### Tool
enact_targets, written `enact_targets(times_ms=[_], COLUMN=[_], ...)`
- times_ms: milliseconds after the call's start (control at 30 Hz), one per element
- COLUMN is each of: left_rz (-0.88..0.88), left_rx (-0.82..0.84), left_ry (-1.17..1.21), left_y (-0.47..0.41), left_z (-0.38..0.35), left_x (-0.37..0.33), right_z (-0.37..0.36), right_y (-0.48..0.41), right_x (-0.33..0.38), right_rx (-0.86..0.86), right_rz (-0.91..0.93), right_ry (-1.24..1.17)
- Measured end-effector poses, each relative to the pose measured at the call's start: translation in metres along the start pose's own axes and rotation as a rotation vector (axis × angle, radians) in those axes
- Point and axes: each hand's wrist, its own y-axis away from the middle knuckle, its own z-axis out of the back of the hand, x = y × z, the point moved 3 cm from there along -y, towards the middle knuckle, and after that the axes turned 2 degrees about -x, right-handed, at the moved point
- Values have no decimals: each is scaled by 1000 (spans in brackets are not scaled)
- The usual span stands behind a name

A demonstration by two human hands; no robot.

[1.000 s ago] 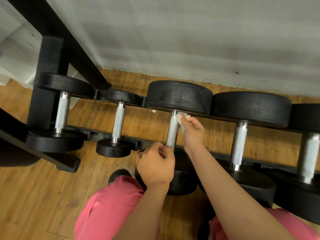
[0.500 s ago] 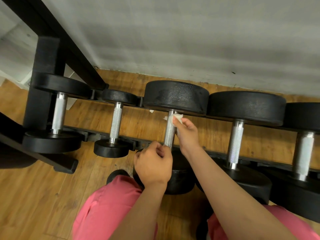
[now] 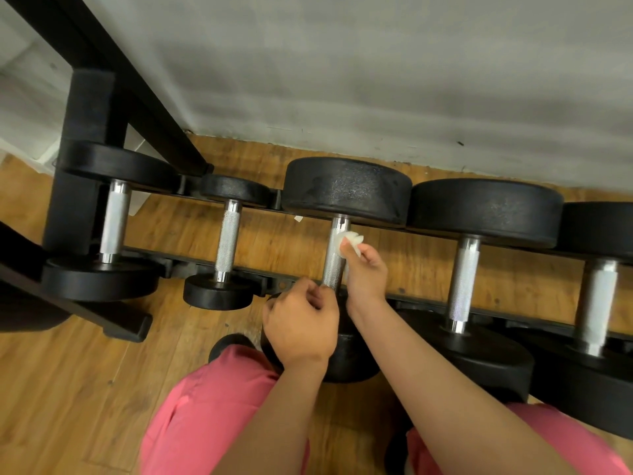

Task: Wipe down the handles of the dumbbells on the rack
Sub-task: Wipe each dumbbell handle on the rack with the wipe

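Several black dumbbells with knurled silver handles lie side by side on a low black rack. My right hand pinches a small white wipe against the far end of the middle dumbbell's handle. My left hand has its fingers curled at the near end of that same handle, over the near weight head. The far head of this dumbbell sits by the wall.
Two smaller dumbbells lie to the left and two larger ones to the right. A black frame post stands at far left. A grey wall runs behind the rack. My knees in pink trousers are over the wood floor.
My right hand with the wipe has slid slightly along the far end of the middle handle. My left hand stays at the near end.
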Motion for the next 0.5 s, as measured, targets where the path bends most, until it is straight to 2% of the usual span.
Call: enact_targets(times_ms=[200, 367, 500], left_rz=[-1, 13, 9], left_rx=[12, 20, 21], left_ry=[2, 0, 17], left_y=[1, 1, 1], left_z=[1, 0, -1], left_x=[-1, 2, 1], right_z=[3, 9, 8], right_y=[-5, -5, -10], right_x=[12, 15, 25], right_rx=[-33, 33, 62], right_rz=[68, 151, 184], right_ry=[46, 242, 254])
